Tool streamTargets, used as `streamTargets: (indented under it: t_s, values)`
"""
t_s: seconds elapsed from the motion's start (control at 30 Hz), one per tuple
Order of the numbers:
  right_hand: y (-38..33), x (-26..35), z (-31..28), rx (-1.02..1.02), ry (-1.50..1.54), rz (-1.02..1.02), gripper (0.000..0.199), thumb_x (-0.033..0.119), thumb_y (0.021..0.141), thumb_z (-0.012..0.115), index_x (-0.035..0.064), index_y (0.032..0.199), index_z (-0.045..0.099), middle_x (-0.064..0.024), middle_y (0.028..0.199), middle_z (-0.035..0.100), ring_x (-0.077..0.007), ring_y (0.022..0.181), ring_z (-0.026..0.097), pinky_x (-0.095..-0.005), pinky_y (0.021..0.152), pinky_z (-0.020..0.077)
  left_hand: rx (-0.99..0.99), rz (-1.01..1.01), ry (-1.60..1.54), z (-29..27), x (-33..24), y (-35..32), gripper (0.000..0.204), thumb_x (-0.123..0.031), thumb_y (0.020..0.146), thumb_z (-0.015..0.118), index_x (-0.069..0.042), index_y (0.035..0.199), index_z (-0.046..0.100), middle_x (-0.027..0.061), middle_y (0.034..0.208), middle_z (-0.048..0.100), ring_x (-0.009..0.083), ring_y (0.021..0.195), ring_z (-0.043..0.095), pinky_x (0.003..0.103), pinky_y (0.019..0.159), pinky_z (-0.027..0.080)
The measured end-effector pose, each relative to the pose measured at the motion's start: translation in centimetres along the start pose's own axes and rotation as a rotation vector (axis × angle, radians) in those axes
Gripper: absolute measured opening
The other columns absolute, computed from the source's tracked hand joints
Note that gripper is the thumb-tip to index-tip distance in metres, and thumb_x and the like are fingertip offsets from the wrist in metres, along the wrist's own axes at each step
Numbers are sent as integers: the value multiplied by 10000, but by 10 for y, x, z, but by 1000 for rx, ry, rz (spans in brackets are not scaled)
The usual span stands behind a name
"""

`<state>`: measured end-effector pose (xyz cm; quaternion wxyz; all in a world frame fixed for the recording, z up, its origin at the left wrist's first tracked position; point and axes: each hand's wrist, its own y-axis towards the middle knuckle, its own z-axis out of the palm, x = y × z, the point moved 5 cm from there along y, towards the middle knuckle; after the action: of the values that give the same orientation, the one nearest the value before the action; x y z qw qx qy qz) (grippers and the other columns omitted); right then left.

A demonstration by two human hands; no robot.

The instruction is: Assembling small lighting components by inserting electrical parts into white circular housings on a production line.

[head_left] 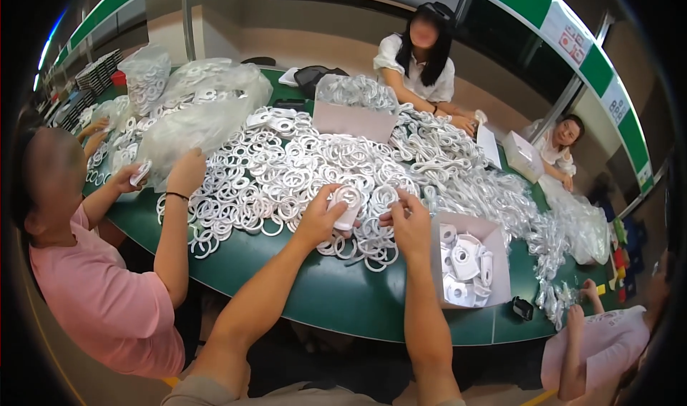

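Over the near edge of a heap of white rings [286, 173], both my hands are raised close together. My left hand [320, 218] grips a flat white plastic piece with a rounded end and a circular outline [348, 204]. A short gap to the right, my right hand [411, 225] has its thumb and fingers pinched at the edge of a white ring [384, 198]. The ring overlaps the heap behind it, so its outline is partly lost. Beside my right wrist stands an open white box [499, 259] holding several white plastic pieces with round holes [465, 259].
Coiled white cables [440, 145] and clear-bagged items [494, 198] spread rightward over the green table [322, 298]. A pale box [351, 123] stands behind the rings. A small black object [522, 308] lies near the front edge. Co-workers sit left, right and across; large plastic bags [193, 123] lie far left.
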<state>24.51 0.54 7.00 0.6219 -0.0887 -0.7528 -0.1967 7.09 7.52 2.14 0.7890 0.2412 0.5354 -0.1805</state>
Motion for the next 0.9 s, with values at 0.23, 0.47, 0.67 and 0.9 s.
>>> streamTargets:
  t_s: [0.23, 0.47, 0.67, 0.9]
  values:
    - [2, -34, -5, -161, 187, 3, 171, 107, 933, 558, -36, 1024, 578, -93, 822, 640, -152, 700, 647, -266, 580, 541, -89, -73, -118, -10, 8, 5, 345, -176, 996, 410, -68, 1309, 313, 220, 1098, 604, 346, 878, 676, 374, 557, 593]
    - [-5, -29, 0, -26, 373, 35, 192, 92, 903, 617, -44, 1035, 590, -90, 847, 638, -153, 703, 635, -281, 612, 558, 37, -103, -335, 8, 5, 0, 482, -402, 995, 401, -37, 1310, 379, 156, 1071, 603, 284, 839, 675, 380, 593, 600]
    - [-15, -22, 12, 75, 386, 173, 178, 88, 882, 630, -47, 980, 569, -121, 804, 627, -182, 654, 646, -282, 585, 560, 76, -153, -165, 11, 12, -11, 538, -430, 991, 371, -27, 1347, 373, 142, 1146, 586, 263, 928, 657, 400, 658, 611]
    - [-15, -29, 13, 106, 335, 244, 179, 94, 883, 629, -61, 953, 572, -118, 799, 635, -164, 630, 640, -267, 565, 554, 79, -142, -145, 11, 13, -11, 542, -434, 990, 375, -25, 1346, 384, 135, 1148, 583, 241, 941, 648, 392, 665, 611]
